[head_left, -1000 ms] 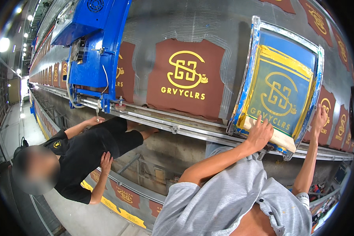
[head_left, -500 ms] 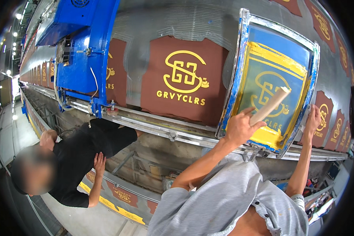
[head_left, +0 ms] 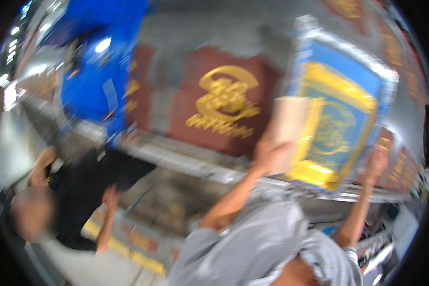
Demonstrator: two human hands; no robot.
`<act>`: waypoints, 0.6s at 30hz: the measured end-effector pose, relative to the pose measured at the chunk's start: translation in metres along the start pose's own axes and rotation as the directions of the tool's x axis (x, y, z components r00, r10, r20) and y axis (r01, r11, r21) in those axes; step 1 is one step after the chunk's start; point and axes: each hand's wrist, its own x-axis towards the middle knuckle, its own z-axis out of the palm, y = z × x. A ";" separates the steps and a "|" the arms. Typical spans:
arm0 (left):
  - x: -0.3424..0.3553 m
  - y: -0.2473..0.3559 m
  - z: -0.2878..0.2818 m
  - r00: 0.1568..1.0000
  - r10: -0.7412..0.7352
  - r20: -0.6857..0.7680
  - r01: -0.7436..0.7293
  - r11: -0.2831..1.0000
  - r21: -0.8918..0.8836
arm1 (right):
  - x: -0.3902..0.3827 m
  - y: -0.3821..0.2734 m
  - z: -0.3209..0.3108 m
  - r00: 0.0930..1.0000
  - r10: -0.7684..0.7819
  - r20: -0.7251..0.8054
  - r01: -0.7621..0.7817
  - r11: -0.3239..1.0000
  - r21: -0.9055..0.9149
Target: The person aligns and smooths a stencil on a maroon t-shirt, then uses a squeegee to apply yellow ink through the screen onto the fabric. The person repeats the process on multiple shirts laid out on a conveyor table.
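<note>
My left hand [head_left: 270,153] is closed round a squeegee [head_left: 290,117] with a flat wooden handle and yellow ink along its right side. The squeegee stands over the left rim of a printing screen [head_left: 345,46], whose frame is silver and blue. Thick yellow ink [head_left: 336,81] lies in bands across the mesh, with a design showing between them. At the screen's right rim is my right hand [head_left: 376,164], its blurred fingers seeming to grip the frame. Left of the screen, a maroon shirt panel [head_left: 186,102] with a yellow print lies on the grey table.
A large blue machine [head_left: 97,71] stands over the table at the left. A metal rail [head_left: 176,164] runs along the near edge. At lower left, a person in black [head_left: 88,190] is close by. More maroon panels [head_left: 400,169] lie beyond the screen.
The squeegee has moved left from over the mesh to the left rim and turned more upright. The screen sits slightly lower and farther right in view. The whole view is now blurred.
</note>
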 end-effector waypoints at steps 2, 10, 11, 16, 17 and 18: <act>0.003 -0.020 -0.009 0.984 0.164 0.061 -0.131 0.919 -0.372 | -0.022 -0.022 0.015 0.996 -0.090 -0.002 0.090 0.991 -0.101; -0.031 -0.028 -0.028 0.978 0.207 -0.008 -0.207 0.974 -0.089 | -0.075 0.026 0.017 0.991 0.130 -0.013 -0.122 0.957 0.265; -0.040 -0.031 -0.014 0.971 0.240 -0.006 -0.240 0.968 -0.068 | -0.086 0.032 0.002 0.980 0.194 0.042 -0.197 0.925 0.325; -0.066 -0.062 0.066 0.929 0.363 0.072 -0.363 0.932 -0.016 | -0.115 0.112 -0.073 0.968 0.152 -0.199 -0.076 0.936 0.344; -0.076 -0.065 0.073 0.921 0.379 0.095 -0.379 0.925 -0.015 | -0.122 0.121 -0.082 0.971 0.164 -0.174 -0.094 0.930 0.354; -0.089 -0.070 0.081 0.915 0.395 0.084 -0.398 0.917 0.021 | -0.130 0.130 -0.091 0.973 0.177 -0.150 -0.112 0.925 0.362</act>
